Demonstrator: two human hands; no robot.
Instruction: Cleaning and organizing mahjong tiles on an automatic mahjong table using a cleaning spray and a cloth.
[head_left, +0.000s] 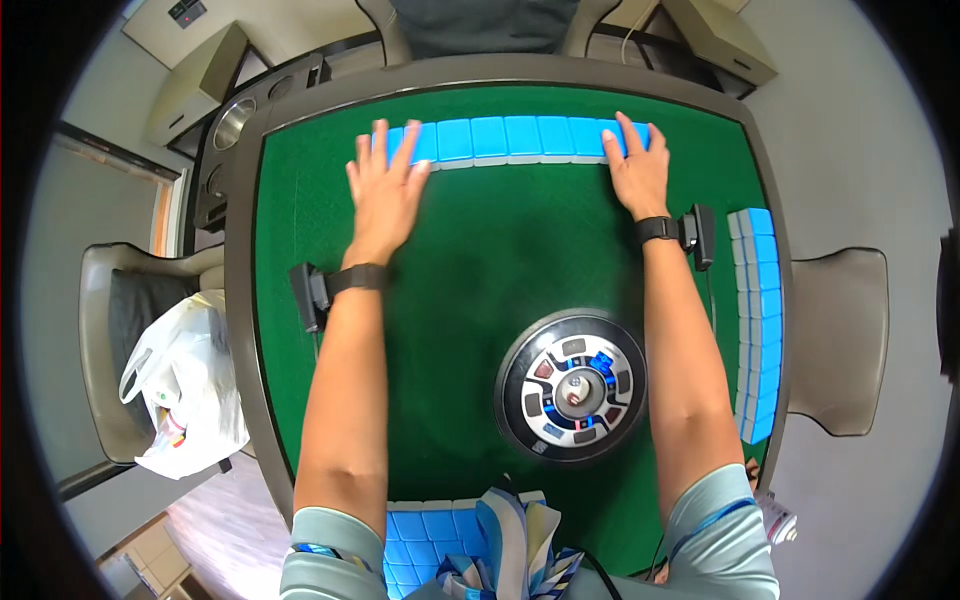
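A row of blue-backed mahjong tiles (489, 139) lies along the far side of the green felt tabletop (465, 270), pale sides towards me. My left hand (386, 184) rests over its left end, fingers spread across the tiles and thumb by the near edge. At the right end, my right hand (639, 165) lies with its fingers apart over the last tiles. Neither hand lifts a tile. Both wrists wear dark straps with small black devices, the left device (306, 296) and the right device (701, 236).
A round console (534, 442) with dice in its middle sits right of centre. Stacked tiles (761, 326) line the right edge. More blue tiles (420, 536) lie close to me, partly behind a scarf (501, 525). A plastic bag (191, 375) stands on the left chair (97, 352).
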